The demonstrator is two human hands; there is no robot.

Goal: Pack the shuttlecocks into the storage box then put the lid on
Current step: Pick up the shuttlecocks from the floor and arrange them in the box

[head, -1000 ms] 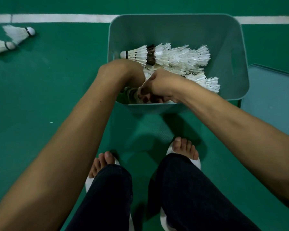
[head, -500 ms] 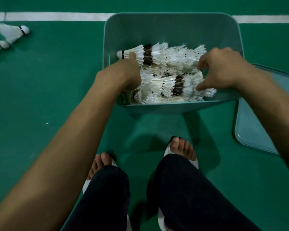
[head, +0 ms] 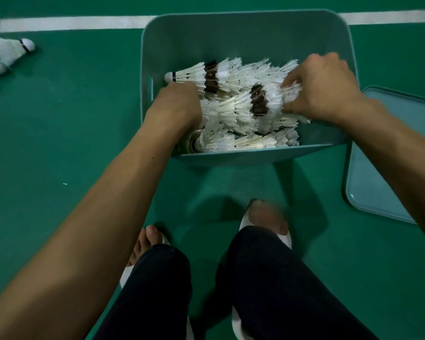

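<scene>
A teal storage box [head: 245,33] stands on the green floor in front of me, with several nested rows of white shuttlecocks [head: 233,109] lying inside. My left hand [head: 176,106] is down in the box's left side, fingers hidden, at the left end of a middle row. My right hand [head: 319,87] curls over the feather end of that same row at the box's right side. The teal lid [head: 378,168] lies flat on the floor right of the box. Two loose shuttlecocks [head: 8,51] lie on the floor at the far left.
A white court line [head: 71,22] runs across the floor behind the box. My two feet in white slippers [head: 265,217] and dark trouser legs stand just in front of the box's near wall.
My right hand has moved from beside my left hand at the near left of the box to the right end of a shuttlecock row. My left hand has stayed at the left end.
</scene>
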